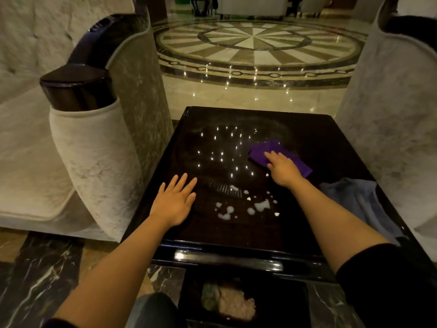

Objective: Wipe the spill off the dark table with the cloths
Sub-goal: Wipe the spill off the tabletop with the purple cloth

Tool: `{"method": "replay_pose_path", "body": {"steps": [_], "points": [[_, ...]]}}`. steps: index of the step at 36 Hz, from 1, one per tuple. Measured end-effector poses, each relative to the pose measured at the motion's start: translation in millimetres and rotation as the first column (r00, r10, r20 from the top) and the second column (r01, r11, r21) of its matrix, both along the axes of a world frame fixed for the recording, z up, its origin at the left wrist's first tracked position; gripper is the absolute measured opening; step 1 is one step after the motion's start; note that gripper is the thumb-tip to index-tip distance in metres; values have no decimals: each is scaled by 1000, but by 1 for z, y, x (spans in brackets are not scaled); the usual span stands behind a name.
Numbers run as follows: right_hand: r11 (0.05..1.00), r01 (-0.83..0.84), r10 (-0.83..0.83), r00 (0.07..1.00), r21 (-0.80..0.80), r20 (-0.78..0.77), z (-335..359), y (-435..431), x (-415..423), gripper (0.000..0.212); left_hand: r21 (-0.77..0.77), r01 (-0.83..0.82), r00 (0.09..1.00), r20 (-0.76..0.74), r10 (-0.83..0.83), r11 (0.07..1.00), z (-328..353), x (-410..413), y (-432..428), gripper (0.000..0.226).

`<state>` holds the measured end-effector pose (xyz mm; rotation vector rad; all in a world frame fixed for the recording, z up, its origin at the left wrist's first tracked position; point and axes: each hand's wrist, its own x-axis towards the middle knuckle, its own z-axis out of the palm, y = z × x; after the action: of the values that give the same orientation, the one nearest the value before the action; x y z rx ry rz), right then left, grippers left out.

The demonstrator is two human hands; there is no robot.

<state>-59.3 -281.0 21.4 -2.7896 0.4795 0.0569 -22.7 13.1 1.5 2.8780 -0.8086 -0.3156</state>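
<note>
A glossy dark table (pixel 307 138) fills the middle of the head view. White blobs of spill (pixel 243 205) lie scattered near its front, between my arms. My left hand (pixel 176 201) rests flat on the tabletop, fingers spread, holding nothing, just left of the spill. My right hand (pixel 282 169) presses flat on a purple cloth (pixel 264 150) at the table's right middle, beyond the spill. A pale blue cloth (pixel 354 197) lies crumpled at the table's right edge, partly behind my right forearm.
A pale upholstered armchair with a dark glossy arm cap (pixel 75 86) stands close on the left, another pale chair (pixel 387 114) on the right. A dark bin (pixel 279 304) with crumpled waste sits on the marble floor under the table's front edge.
</note>
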Motion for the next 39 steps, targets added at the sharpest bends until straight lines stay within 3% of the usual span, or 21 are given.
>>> {"method": "replay_pose_path", "body": {"steps": [20,29,39], "points": [[920,-362,351,932,152,93,-1,93,-63,41,-42,-21,1000,2,21,999,1,-30,9,51],[873,-446,422,894,200,152,-2,119,-119,38,-35,-17,1000,16,17,999,4,-33,9,50],[881,-445,408,886,160,220,-1,135,-170,38,-29,-4,1000,15,4,1000,6,-33,9,51]]}}
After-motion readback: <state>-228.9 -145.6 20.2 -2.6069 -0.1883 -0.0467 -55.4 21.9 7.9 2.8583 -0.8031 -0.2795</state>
